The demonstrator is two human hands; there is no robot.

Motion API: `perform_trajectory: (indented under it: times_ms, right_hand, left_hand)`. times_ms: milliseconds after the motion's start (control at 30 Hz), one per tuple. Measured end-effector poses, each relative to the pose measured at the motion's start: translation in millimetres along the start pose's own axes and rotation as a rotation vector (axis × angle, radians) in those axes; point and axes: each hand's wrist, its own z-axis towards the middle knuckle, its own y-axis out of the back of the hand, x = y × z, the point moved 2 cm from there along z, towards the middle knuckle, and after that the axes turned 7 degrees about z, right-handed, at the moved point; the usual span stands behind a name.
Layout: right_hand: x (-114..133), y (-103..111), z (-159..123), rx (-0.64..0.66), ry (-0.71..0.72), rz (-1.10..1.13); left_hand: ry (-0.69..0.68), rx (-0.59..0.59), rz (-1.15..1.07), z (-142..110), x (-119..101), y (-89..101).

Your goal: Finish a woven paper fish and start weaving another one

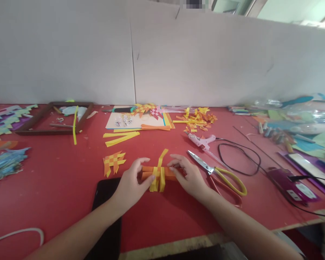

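Between my hands is a partly woven piece of yellow and orange paper strips (158, 177), with one yellow strip sticking up at the back. My left hand (134, 177) grips its left side, thumb on the front near the yellow strips. At the other end, my right hand (186, 173) pinches the orange strips between thumb and fingers. To the left lies a finished-looking woven paper fish shape (113, 162) in the same colours. Scissors (213, 169) with yellow and red handles rest right of my right hand, blades partly apart.
A pink glue gun (202, 141) with a black cord lies behind the scissors. Loose yellow strips (121, 137), paper scraps (199, 117) and a brown frame (54, 132) are farther back. A black phone-like slab (108, 195) sits under my left forearm; a purple power socket (294, 186) is right.
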Motion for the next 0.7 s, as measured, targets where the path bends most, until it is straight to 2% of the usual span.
perform_trajectory:
  times_ms: [100, 333, 433, 567, 700]
  right_hand:
    - [-1, 0, 1, -0.005, -0.022, -0.001]
    - [3, 2, 2, -0.05, -0.089, 0.055]
    - [2, 5, 2, -0.083, -0.134, 0.111]
    - [0, 11, 6, -0.137, -0.2, 0.202]
    - [-2, 15, 9, -0.177, -0.256, 0.299]
  left_hand:
    - [-0.014, 0.022, -0.037, -1, 1, -1.2]
    - [0.098, 0.122, -0.139, 3, 2, 1.5]
    - [0.155, 0.157, -0.257, 4, 3, 3.0]
    - [0.243, 0.156, -0.383, 5, 4, 4.1]
    - [0.271, 0.152, -0.471, 6, 2, 4.4]
